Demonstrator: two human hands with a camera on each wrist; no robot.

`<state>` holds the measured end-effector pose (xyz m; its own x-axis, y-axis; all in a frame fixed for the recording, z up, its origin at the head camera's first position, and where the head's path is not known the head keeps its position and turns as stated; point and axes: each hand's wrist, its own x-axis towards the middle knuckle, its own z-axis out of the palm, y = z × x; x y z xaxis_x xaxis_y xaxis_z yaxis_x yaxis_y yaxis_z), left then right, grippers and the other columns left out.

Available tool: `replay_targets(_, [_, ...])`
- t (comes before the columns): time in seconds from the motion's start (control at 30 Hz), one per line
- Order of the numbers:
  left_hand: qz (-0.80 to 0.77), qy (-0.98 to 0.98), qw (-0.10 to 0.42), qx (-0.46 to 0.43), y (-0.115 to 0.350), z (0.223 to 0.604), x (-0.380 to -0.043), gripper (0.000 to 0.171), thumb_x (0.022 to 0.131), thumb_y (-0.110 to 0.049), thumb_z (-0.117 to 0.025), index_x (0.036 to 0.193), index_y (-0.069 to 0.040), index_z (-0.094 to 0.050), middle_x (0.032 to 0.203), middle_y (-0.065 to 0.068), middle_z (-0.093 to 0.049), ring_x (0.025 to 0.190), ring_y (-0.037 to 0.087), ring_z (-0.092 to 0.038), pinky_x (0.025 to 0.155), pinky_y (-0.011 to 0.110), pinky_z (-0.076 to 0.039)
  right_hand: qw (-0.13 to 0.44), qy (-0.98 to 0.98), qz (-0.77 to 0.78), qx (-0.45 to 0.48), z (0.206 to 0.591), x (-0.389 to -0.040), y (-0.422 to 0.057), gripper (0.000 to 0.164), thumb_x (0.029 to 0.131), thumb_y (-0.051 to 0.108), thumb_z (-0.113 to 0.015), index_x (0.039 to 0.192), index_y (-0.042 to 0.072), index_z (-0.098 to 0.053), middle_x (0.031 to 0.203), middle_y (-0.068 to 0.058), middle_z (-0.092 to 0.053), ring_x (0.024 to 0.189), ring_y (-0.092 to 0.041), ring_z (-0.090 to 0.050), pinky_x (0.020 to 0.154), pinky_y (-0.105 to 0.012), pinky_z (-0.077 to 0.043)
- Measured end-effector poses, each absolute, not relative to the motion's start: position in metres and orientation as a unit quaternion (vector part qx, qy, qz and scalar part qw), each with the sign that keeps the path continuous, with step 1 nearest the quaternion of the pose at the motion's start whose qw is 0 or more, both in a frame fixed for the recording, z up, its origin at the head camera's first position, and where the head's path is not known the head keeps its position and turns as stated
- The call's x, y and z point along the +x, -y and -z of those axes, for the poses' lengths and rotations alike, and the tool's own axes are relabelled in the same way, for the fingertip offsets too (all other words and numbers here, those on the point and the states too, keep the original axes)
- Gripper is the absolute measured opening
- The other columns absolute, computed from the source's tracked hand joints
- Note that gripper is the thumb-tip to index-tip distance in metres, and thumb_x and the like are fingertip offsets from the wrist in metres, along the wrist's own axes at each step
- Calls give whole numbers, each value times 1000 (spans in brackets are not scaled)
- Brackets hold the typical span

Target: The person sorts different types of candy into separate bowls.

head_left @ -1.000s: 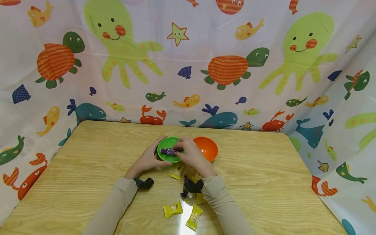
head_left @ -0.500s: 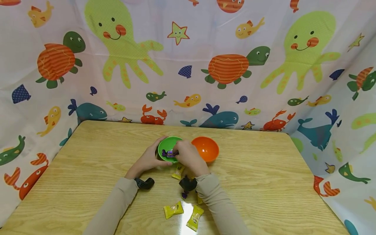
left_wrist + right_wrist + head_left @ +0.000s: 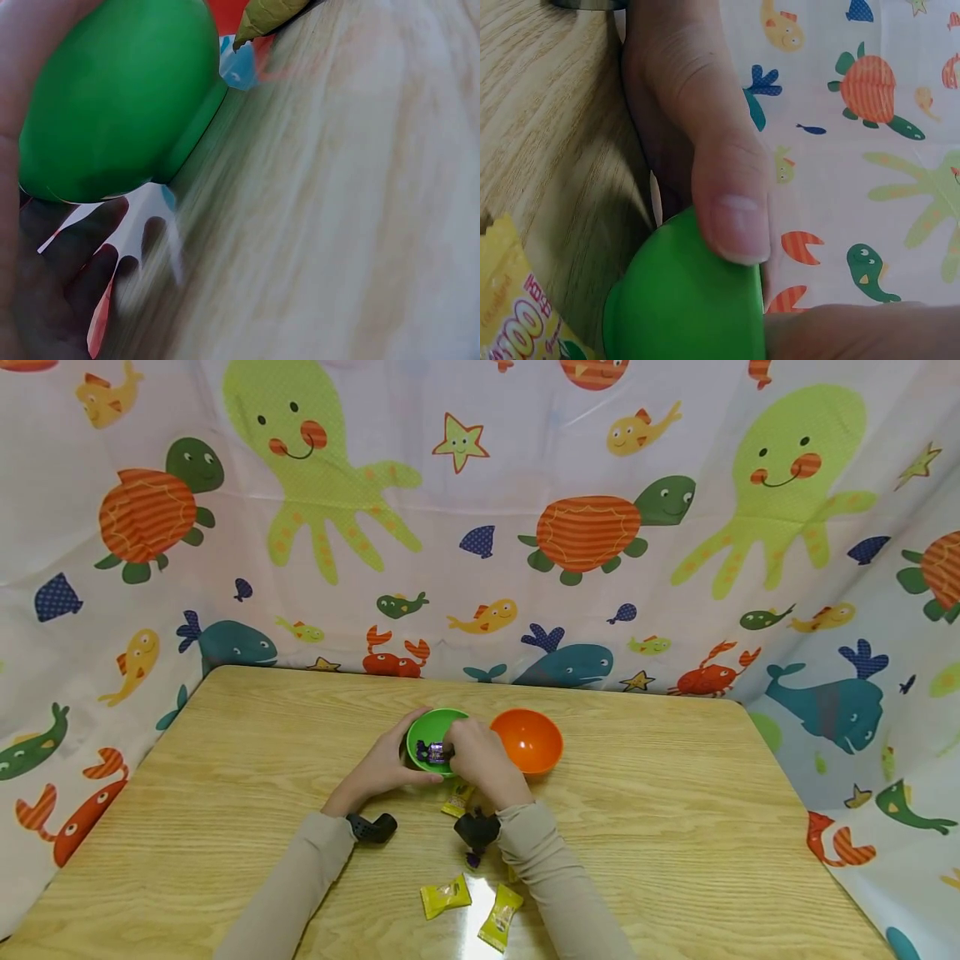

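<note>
My left hand point(image 3: 387, 762) grips the green bowl point(image 3: 420, 734) from its left side. Its thumb point(image 3: 731, 217) lies along the near side by the rim, as the right wrist view shows, while the fingers point(image 3: 82, 240) curl round the far side. Inside the bowl is a candy in a purple wrapper point(image 3: 432, 752). My right hand point(image 3: 483, 762) reaches over the rim with bent fingers and pinches the candy's right end; the fingertips themselves are hidden. Right behind that hand stands an orange bowl point(image 3: 536, 735).
Yellow-wrapped candies lie before the bowls: one candy point(image 3: 457, 798) near the green bowl, another point(image 3: 446, 896) and a third point(image 3: 500, 917) nearer me. A purple wrapper end point(image 3: 473, 859) shows below the right wrist camera point(image 3: 477, 832). A sea-animal curtain point(image 3: 480, 527) hangs behind the table point(image 3: 660, 827).
My right hand has lowered and turned, bringing the purple candy down into the green bowl. My left hand keeps its hold on the bowl. The head view has shifted slightly.
</note>
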<state>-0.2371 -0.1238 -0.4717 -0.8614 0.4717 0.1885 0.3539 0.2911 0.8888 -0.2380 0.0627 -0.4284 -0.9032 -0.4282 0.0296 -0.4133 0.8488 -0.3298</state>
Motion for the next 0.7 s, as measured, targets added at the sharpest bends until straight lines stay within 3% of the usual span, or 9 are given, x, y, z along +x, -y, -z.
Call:
replay_targets(0.37, [-541, -796, 50, 266, 124, 474, -237, 103, 73, -12, -89, 156, -9, -27, 146, 19, -45, 130, 34, -46, 110, 54, -32, 13, -970, 160, -182, 433, -239, -53, 20, 80, -5, -71, 69, 12, -72, 70, 1, -61, 68, -16, -51, 60, -31, -48])
replay_targets(0.7, [-539, -798, 57, 263, 124, 473, -238, 104, 74, -15, -89, 157, -10, -26, 148, 18, -43, 131, 33, -45, 110, 53, -32, -16, -952, 225, -207, 430, -235, -65, 13, 82, -2, -73, 91, 6, -79, 91, -5, -69, 84, -18, -63, 76, -35, -56])
